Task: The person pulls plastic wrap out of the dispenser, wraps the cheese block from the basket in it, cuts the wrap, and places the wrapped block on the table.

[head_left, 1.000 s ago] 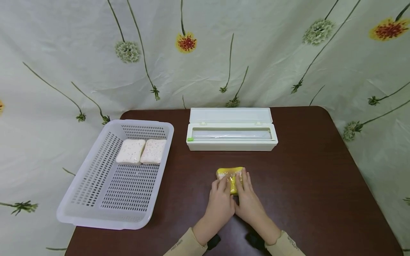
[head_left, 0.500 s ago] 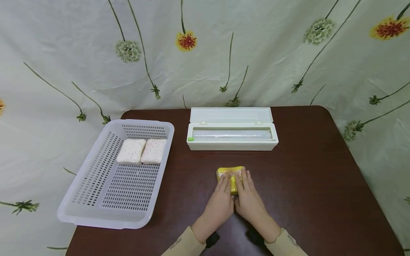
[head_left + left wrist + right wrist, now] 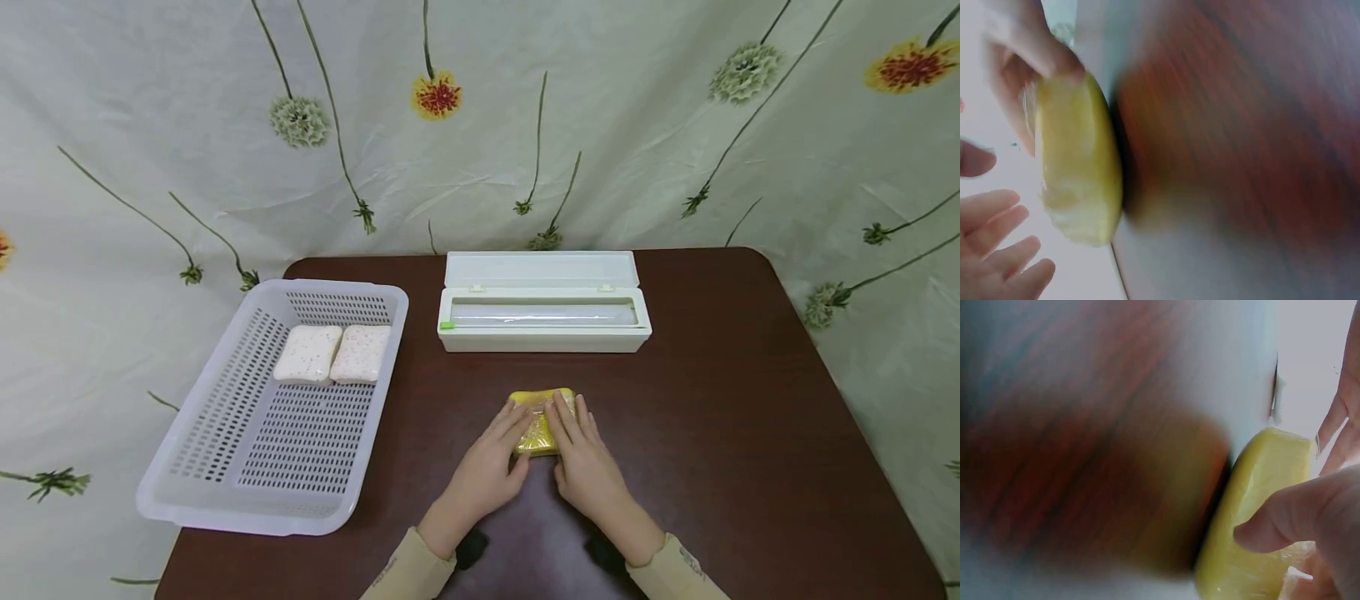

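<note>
On the table lies a yellow soap bar [image 3: 535, 435] wrapped in clear film. My right hand [image 3: 590, 473] holds it, fingers across its top and thumb against its near side; the right wrist view shows this thumb [image 3: 1266, 525] pressed on the yellow side. At the bar's left, my left hand [image 3: 482, 473] has its fingers spread and its thumb held out. In the left wrist view, those left fingers [image 3: 1007, 234] are apart from the bar. The underside of the bar is hidden.
A white cling film dispenser [image 3: 543, 342] with its lid raised stands behind the bar; a green slider sits at its left end. To the left, a white perforated basket [image 3: 172, 500] holds two white speckled soap bars [image 3: 307, 354]. A flowered cloth [image 3: 622, 125] hangs behind the table [image 3: 750, 417].
Both hands pressed on the wrapped bar side by side before. Now my left hand has drawn left and spread its thumb, while the right fingers have shifted slightly across the top.
</note>
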Motion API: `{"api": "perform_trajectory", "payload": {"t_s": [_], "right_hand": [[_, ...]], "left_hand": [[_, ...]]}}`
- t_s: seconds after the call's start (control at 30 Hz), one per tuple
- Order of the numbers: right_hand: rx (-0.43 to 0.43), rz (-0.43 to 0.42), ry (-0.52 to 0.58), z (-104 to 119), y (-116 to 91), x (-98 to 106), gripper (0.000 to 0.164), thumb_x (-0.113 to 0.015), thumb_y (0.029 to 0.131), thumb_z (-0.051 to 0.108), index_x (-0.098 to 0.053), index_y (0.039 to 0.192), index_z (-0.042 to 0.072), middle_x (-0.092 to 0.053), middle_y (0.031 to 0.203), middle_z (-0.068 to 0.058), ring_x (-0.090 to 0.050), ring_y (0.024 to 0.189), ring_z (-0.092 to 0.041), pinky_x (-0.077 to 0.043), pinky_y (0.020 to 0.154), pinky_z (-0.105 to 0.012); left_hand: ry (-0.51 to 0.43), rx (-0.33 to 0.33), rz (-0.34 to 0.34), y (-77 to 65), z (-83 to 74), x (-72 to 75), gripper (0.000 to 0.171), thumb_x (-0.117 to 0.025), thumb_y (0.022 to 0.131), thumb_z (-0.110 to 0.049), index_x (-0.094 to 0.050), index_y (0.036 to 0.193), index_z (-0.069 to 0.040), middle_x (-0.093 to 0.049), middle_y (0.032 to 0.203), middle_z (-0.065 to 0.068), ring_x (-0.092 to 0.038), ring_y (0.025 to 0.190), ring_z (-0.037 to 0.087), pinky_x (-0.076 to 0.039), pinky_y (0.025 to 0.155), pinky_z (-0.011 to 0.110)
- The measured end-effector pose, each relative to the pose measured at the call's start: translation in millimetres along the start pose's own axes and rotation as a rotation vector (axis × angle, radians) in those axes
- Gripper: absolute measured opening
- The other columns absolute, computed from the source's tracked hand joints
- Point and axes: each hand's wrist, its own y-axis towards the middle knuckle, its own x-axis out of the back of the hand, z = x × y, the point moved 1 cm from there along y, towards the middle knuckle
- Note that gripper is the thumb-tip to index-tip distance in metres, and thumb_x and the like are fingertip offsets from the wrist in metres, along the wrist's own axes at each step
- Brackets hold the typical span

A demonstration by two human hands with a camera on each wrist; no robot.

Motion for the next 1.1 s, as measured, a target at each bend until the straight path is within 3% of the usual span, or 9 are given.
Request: {"api": "perform_trajectory", "payload": {"t_s": [0.17,0.27,0.37,0.43,0.53,0.63,0.73,0.87,1.1], "right_hand": [[-0.021,0.069,-0.035,0,0,-1,0.078,-0.076,0.074,-0.001,-0.044,0.145,-0.002,-0.034,0.156,-0.021,-0.031,0.141,-0.052,-0.039,0.108,-0.059],[-0.023,0.086,-0.01,-2,0,1,0.079,-0.076,0.075,-0.001,-0.042,0.147,-0.002,-0.032,0.157,-0.022,-0.029,0.142,-0.053,-0.038,0.108,-0.061],[-0.018,0.064,0.065,-6,-1,4,0.081,-0.077,0.074,-0.004,-0.041,0.147,-0.001,-0.031,0.157,-0.022,-0.029,0.141,-0.053,-0.039,0.106,-0.062],[-0.025,0.045,0.118,-11,-2,7,0.084,-0.078,0.073,-0.007,-0.042,0.148,0.001,-0.03,0.158,-0.022,-0.029,0.141,-0.053,-0.046,0.101,-0.057],[-0.052,0.044,0.187,-18,-4,12,0.086,-0.079,0.071,-0.01,-0.043,0.148,0.005,-0.029,0.159,-0.02,-0.029,0.142,-0.051,-0.057,0.084,-0.044],[-0.064,0.065,0.212,-25,-4,14,0.084,-0.079,0.072,-0.012,-0.047,0.147,0.009,-0.03,0.159,-0.019,-0.035,0.139,-0.049,-0.058,0.071,-0.037],[-0.067,0.075,0.222,-29,-3,15,0.077,-0.078,0.074,-0.011,-0.052,0.144,0.01,-0.034,0.157,-0.018,-0.064,0.112,-0.039,-0.055,0.063,-0.03],[-0.066,0.069,0.237,-30,0,17,0.067,-0.076,0.078,-0.008,-0.056,0.14,0.009,-0.04,0.154,-0.019,-0.07,0.084,-0.028,-0.052,0.06,-0.027],[-0.019,-0.02,0.318,-32,7,25,0.049,-0.075,0.081,-0.007,-0.065,0.127,0.002,-0.055,0.141,-0.019,-0.064,0.114,-0.036,-0.058,0.082,-0.04]], "left_hand": [[0.119,-0.038,0.133,1.2,6.1,-1.7,0.062,-0.069,0.089,-0.018,-0.047,0.145,-0.004,-0.037,0.157,0.01,-0.024,0.15,0.033,-0.032,0.117,0.049],[0.136,-0.052,0.158,2.1,7.8,-1.7,0.065,-0.07,0.088,-0.016,-0.045,0.147,-0.005,-0.035,0.158,0.009,-0.024,0.149,0.034,-0.032,0.116,0.051],[0.106,-0.056,0.137,1.5,9.9,1.0,0.068,-0.071,0.086,-0.009,-0.045,0.148,-0.008,-0.037,0.157,0.009,-0.027,0.149,0.033,-0.033,0.115,0.053],[0.099,-0.054,0.117,1.0,12.2,3.4,0.072,-0.072,0.084,-0.004,-0.043,0.149,-0.013,-0.038,0.157,0.008,-0.028,0.148,0.032,-0.033,0.115,0.054],[0.123,-0.06,0.089,0.3,15.4,6.8,0.075,-0.073,0.082,0.002,-0.045,0.149,-0.019,-0.039,0.156,0.008,-0.032,0.147,0.032,-0.035,0.114,0.054],[0.163,-0.072,0.08,0.8,18.3,6.5,0.071,-0.073,0.083,0.003,-0.05,0.146,-0.022,-0.039,0.157,0.009,-0.033,0.146,0.033,-0.037,0.112,0.054],[0.167,-0.077,0.08,3.0,19.5,4.1,0.067,-0.073,0.084,0.003,-0.053,0.143,-0.023,-0.039,0.157,0.008,-0.034,0.145,0.033,-0.039,0.112,0.053],[0.112,-0.07,0.066,8.0,20.0,2.0,0.063,-0.075,0.084,-0.002,-0.055,0.141,-0.021,-0.04,0.156,0.01,-0.037,0.143,0.036,-0.041,0.11,0.049],[0.031,-0.084,0.019,14.6,22.2,4.5,0.053,-0.07,0.09,-0.013,-0.056,0.141,-0.018,-0.048,0.151,0.008,-0.041,0.141,0.036,-0.043,0.109,0.047]]}}
